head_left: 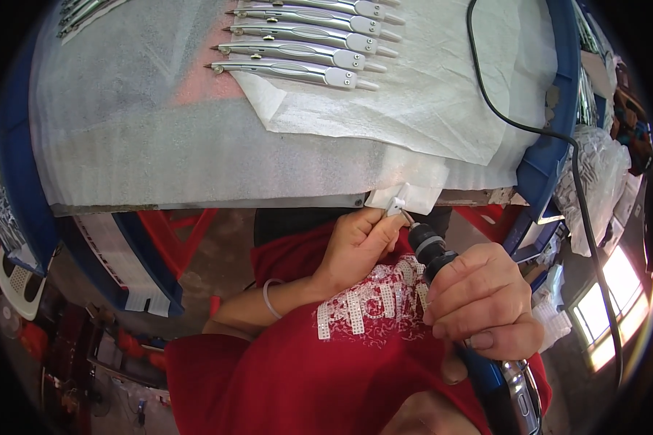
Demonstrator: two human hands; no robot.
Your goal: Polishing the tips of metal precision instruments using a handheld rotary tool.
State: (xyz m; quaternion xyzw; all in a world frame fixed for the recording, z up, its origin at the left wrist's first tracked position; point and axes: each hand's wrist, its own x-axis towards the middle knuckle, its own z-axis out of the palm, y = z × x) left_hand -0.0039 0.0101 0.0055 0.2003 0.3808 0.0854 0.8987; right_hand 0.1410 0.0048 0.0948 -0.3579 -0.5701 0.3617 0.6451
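My left hand (361,243) is at the near edge of the table, thumb and fingers pinched on a small white compass head (395,206). Whatever else of that compass is in the hand stays hidden. My right hand (482,301) is wrapped round an electric screwdriver (429,246) with a black chuck and a blue and silver body. Its thin bit points up and left and meets or nearly meets the white head; I cannot tell which. Farther off, several silver drawing compasses (290,70) lie side by side, points to the left and pale handles to the right.
White foam sheeting (159,159) covers the table, with a thinner sheet (413,109) on top. A black cable (486,94) runs down the right side. Blue trays (551,145) flank the table, and a clear plastic bag (595,181) of parts stands at right. Red stool legs (178,235) show below.
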